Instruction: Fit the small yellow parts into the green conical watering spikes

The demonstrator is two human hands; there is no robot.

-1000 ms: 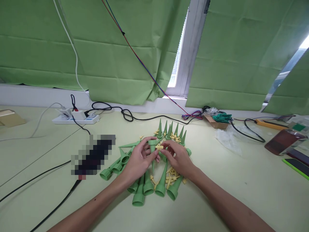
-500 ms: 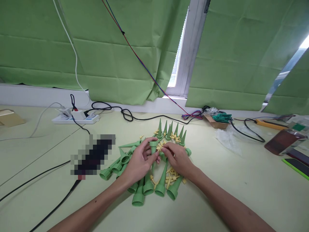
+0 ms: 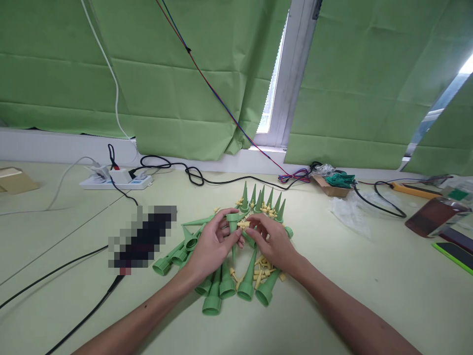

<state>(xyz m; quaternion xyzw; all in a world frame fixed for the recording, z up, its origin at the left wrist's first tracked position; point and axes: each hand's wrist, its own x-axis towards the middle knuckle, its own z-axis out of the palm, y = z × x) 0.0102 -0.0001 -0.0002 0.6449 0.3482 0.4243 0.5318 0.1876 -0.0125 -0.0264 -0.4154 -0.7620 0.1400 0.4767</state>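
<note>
My left hand (image 3: 220,237) is closed around a green plastic spike (image 3: 232,224), its wide collar up and its point down. Between the fingertips of my right hand (image 3: 271,239) is a small yellow valve (image 3: 244,224), level with the upper part of the spike; whether the two touch I cannot tell. Below my hands lie several loose green spikes (image 3: 212,298), wide ends toward me. A little heap of yellow valves (image 3: 263,271) lies among them. Beyond my hands several green spikes (image 3: 270,199) stand point up, with yellow pieces (image 3: 269,212) around them.
A power strip (image 3: 116,182) with plugs sits at the back left. Black cable (image 3: 229,178) runs along the wall. To the right are a small cardboard box (image 3: 330,188), clear plastic film (image 3: 349,214), a bottle of dark liquid (image 3: 434,217) and a green-edged phone (image 3: 454,256).
My right hand has shifted slightly, and the yellow valve in its fingers now shows more plainly, lying sideways toward the spike. The spike in my left hand has moved slightly left.
</note>
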